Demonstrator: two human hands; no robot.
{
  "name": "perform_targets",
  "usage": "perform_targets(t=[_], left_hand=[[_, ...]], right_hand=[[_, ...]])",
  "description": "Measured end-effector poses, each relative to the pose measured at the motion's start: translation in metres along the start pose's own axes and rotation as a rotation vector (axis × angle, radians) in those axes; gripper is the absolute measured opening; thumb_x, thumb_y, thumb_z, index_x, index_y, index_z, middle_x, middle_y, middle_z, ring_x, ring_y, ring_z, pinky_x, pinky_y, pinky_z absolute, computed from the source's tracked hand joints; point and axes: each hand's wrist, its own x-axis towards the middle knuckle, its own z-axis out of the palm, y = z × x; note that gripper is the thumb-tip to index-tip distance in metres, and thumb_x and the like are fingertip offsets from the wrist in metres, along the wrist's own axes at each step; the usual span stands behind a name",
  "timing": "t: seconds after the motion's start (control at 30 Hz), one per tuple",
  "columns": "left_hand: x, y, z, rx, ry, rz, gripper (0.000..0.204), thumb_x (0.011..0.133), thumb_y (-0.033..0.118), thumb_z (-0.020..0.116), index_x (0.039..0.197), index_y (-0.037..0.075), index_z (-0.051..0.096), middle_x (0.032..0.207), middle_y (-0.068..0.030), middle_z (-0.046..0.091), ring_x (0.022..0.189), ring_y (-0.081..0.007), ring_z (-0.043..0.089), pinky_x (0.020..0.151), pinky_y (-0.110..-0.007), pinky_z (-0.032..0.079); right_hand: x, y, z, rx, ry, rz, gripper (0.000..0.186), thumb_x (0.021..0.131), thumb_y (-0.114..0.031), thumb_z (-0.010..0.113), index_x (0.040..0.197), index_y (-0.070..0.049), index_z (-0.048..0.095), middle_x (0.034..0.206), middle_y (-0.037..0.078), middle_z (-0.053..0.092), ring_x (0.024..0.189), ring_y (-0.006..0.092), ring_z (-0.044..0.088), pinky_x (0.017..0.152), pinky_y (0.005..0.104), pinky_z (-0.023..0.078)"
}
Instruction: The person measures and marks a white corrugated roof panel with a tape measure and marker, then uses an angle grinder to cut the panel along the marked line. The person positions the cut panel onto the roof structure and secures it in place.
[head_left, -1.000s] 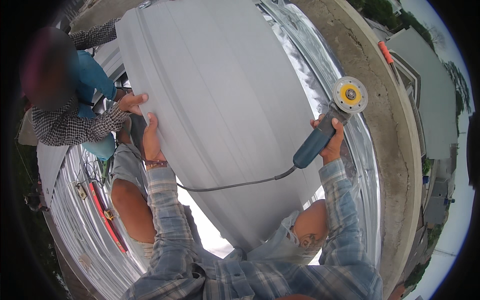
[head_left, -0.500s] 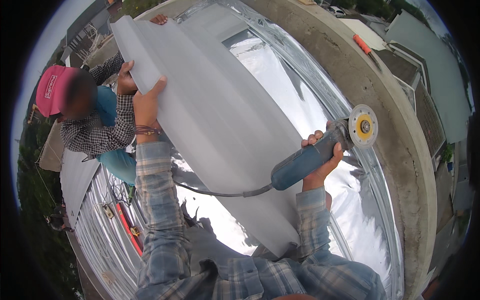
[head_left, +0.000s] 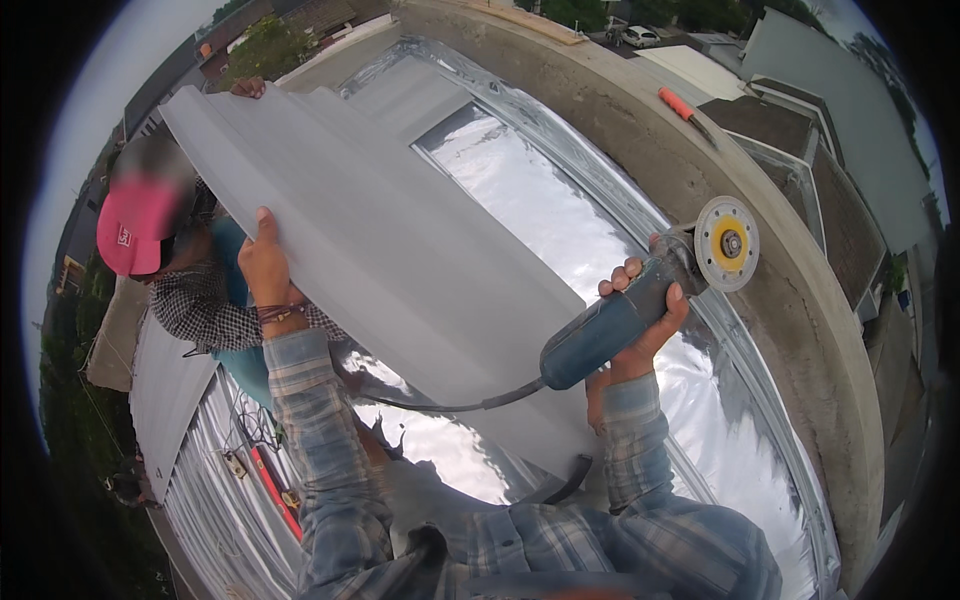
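A long grey corrugated metal sheet (head_left: 400,230) slants from the far left toward my body. My left hand (head_left: 265,262) is closed on its left edge, thumb on top and fingers mostly hidden underneath. In my right hand (head_left: 655,335) is a blue angle grinder (head_left: 600,330), held by its body above the sheet's right side. Its disc (head_left: 727,244), pale with a yellow centre, faces up at the right, apart from the sheet. A dark cord (head_left: 430,407) runs left from the grinder across the sheet. A co-worker's hand (head_left: 248,88) grips the sheet's far end.
A co-worker in a pink cap (head_left: 135,228) crouches at the left beside the sheet. Shiny foil insulation (head_left: 540,190) lies beneath. A concrete parapet (head_left: 790,330) curves along the right, bearing an orange-handled tool (head_left: 677,103). A red level (head_left: 275,492) lies at the lower left.
The sheet's far end has swung left, and my left hand has moved left with it. The co-worker has bent lower, and their nearer hand has gone from sight. The grinder stays nearly in place.
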Motion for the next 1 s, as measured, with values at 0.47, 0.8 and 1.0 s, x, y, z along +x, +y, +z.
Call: perform_targets(t=[0.47, 0.8, 1.0], left_hand=[[0.000, 0.077, 0.094, 0.151, 0.215, 0.474, 0.037, 0.086, 0.022, 0.063, 0.092, -0.014, 0.059, 0.085, -0.0189, 0.067, 0.073, -0.0253, 0.066, 0.065, -0.036, 0.052], [-0.009, 0.130, 0.130, 0.150, -0.240, 0.641, 0.041, 0.093, 0.030, 0.058, 0.118, -0.003, 0.061, 0.098, -0.0123, 0.067, 0.091, -0.0230, 0.063, 0.081, -0.035, 0.049], [-0.011, 0.084, 0.112, 0.114, -0.282, 0.714, 0.055, 0.091, 0.027, 0.062, 0.135, -0.002, 0.048, 0.124, -0.0165, 0.060, 0.111, -0.0220, 0.057, 0.093, -0.031, 0.045]], right_hand=[[-0.091, -0.070, -0.076, -0.244, 0.172, 0.005, 0.081, 0.080, -0.040, 0.063, 0.146, -0.007, 0.029, 0.094, 0.010, 0.054, 0.081, 0.0197, 0.057, 0.074, 0.0359, 0.051], [-0.127, -0.059, -0.092, -0.190, 0.259, 0.072, 0.084, 0.080, -0.043, 0.065, 0.145, -0.005, 0.028, 0.093, 0.011, 0.055, 0.081, 0.0214, 0.060, 0.073, 0.0359, 0.053], [-0.132, -0.069, -0.093, -0.220, 0.275, 0.067, 0.083, 0.081, -0.042, 0.066, 0.146, -0.007, 0.027, 0.095, 0.009, 0.053, 0.081, 0.0195, 0.059, 0.075, 0.0356, 0.054]])
